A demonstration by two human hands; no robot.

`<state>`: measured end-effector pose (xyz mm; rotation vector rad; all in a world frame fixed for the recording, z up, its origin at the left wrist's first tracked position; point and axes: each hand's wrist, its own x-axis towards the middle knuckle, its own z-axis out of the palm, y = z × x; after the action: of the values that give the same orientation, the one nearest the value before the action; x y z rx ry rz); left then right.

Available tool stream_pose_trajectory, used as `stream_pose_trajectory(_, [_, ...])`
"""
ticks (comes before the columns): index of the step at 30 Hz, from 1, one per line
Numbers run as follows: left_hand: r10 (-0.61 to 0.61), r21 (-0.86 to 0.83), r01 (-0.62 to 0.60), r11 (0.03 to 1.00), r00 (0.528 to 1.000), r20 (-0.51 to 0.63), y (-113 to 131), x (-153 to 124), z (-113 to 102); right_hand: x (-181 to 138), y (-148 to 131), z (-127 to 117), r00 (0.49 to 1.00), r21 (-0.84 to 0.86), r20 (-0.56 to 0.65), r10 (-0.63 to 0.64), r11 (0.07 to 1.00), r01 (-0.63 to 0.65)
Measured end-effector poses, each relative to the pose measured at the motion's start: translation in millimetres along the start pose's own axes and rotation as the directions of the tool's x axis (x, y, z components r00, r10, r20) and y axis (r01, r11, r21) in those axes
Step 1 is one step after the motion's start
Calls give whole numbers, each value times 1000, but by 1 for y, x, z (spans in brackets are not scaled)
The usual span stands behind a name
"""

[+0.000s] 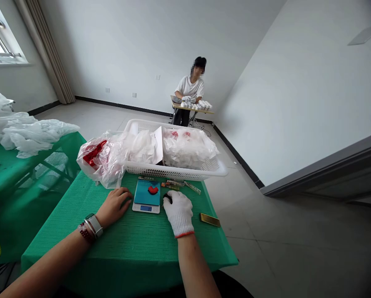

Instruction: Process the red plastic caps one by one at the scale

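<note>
Head view — right hand [178, 212] closed on black object [167, 198].

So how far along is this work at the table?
Looks done: the white plastic basket holds bulging clear bags with red showing inside. In hand: a red piece sits on the digital scale, the gloved right hand holds a small black item beside it, and the bare left hand rests nearby. Seemingly left: loose clear plastic bags on the other green table.
</note>
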<state>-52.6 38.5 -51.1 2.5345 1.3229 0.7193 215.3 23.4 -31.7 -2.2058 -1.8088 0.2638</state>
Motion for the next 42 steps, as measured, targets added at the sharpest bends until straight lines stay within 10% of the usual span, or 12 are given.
stream_pose_trajectory(9, [43,14,-42,999,988,-145,30,9,-4,-6,0,4,975,197,-177,-133,966,167])
stream_pose_trajectory(15, [112,72,-110,991,993,-24,48,51,2,-9,1,13,970,524,-232,-73,831,188])
stream_pose_trajectory(29, [12,192,-8,981,1000,-22,70,67,19,-8,5,20,937,590,-345,54,789,172])
stream_pose_trajectory(42, [101,-163,-143,976,964,-245,68,57,10,-11,2,15,946,805,-236,221,590,63])
